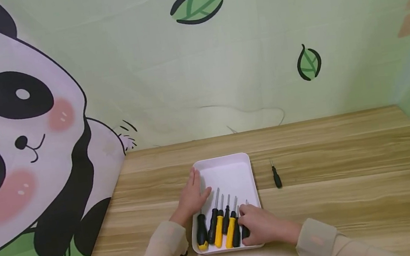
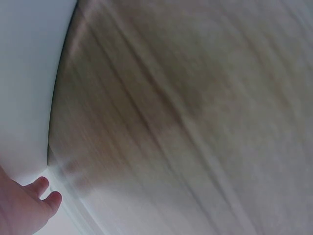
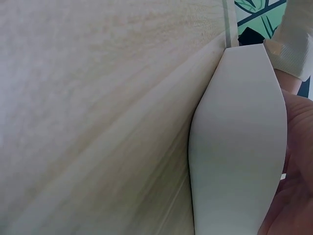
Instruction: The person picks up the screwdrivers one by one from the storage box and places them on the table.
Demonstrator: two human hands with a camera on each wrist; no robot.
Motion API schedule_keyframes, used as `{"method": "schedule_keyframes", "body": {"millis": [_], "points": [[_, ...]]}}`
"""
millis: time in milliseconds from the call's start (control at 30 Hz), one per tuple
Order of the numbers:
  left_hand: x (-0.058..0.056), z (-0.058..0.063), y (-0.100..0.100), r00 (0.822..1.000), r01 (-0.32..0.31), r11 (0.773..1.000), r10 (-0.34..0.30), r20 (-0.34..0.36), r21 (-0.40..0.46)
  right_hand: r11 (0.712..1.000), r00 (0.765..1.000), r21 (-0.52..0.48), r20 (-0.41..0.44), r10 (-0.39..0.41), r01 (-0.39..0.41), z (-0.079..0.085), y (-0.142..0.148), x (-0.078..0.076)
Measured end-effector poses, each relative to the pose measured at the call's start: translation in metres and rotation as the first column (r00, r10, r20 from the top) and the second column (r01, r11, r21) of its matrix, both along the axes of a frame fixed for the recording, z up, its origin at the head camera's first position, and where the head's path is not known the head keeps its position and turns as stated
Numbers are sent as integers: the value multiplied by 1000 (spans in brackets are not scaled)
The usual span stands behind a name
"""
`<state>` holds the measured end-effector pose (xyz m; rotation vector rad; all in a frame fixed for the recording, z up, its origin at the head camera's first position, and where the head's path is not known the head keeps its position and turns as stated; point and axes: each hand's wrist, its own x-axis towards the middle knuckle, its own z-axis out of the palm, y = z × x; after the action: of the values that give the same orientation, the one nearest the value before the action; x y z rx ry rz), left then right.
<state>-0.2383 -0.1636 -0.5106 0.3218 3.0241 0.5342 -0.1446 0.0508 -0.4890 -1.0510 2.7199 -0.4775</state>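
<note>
Screwdrivers (image 1: 219,232) lie before you. A printed wall (image 1: 142,67) bounds the far edge of the wooden table (image 1: 352,186), whose right side offers you wide room. Your white tray (image 1: 230,172) holds seven toward its near end. Your left hand (image 1: 191,197) extends straight fingers at the tray's left rim; your right hand (image 1: 262,224) grips the rightmost screwdriver (image 1: 245,231) with curled fingers. One black screwdriver (image 1: 276,177) lies outside, right of the tray.
</note>
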Motion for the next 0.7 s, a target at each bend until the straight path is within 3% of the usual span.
{"method": "schedule_keyframes", "body": {"millis": [700], "points": [[-1, 0, 0, 1000, 17, 1000, -17, -9, 6, 991, 987, -121, -157, 41, -60, 11, 25, -13]]}}
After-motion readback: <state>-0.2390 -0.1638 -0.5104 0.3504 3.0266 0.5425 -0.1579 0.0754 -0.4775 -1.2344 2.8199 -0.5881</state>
